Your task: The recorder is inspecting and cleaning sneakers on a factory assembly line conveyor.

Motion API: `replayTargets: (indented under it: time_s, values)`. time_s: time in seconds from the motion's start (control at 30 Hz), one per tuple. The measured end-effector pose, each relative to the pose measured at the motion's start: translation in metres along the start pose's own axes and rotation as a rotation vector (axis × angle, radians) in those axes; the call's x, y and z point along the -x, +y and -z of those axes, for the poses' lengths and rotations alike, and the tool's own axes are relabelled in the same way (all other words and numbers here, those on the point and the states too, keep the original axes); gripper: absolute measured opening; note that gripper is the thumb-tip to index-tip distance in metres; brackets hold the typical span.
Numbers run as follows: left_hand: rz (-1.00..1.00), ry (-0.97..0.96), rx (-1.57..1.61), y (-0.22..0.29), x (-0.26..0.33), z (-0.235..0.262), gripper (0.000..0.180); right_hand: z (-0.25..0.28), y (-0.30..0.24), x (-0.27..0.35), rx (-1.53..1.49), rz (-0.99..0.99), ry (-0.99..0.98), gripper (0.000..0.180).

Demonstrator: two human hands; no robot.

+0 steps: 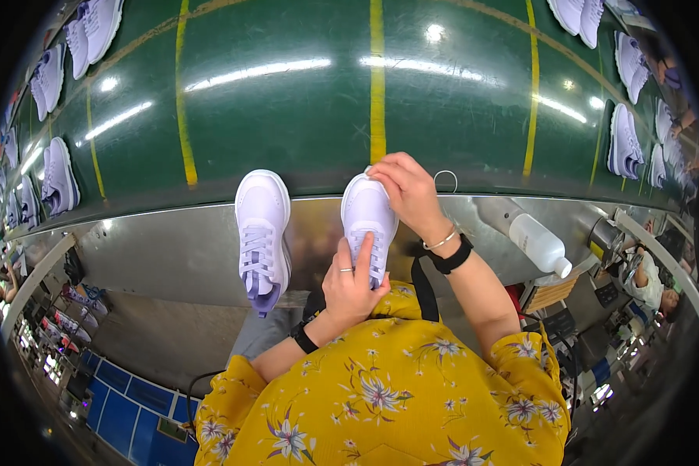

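Note:
A pale lilac sneaker (362,203) stands toe-away on the metal ledge in front of me. My left hand (351,285) grips it near the heel, with fingers over the laces and the thumb at the collar. At its toe, my right hand (406,192) is closed in a pinch against the upper. A small whitish bit shows at those fingertips, too small to name. The matching sneaker (262,206), laced and with a darker purple lining, stands just to the left, touched by neither hand.
Beyond the metal ledge (155,250) runs a green conveyor belt (279,116) with yellow lines. More lilac sneakers (624,141) sit along both sides. A white plastic bottle (537,242) lies to my right. A thin white loop (446,181) shows beside my right hand. Another person (643,278) is at the far right.

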State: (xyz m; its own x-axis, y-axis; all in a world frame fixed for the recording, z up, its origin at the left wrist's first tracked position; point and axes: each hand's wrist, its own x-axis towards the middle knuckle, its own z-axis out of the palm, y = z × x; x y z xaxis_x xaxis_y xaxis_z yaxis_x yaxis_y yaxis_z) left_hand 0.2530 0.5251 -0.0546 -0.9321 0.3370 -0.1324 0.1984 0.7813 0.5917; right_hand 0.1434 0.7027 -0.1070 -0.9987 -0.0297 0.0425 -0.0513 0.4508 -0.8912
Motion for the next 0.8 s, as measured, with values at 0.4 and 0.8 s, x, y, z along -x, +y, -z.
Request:
replayTargets:
  time_s: [0.4, 0.8]
  values:
    - [-0.068, 0.057, -0.106, 0.003, -0.006, -0.006, 0.076, 0.004, 0.011, 0.008, 0.033, 0.053, -0.002, 0.014]
    - [-0.107, 0.091, -0.152, 0.001, -0.007, -0.009, 0.066, 0.035, 0.015, -0.005, -0.13, -0.344, -0.285, 0.009]
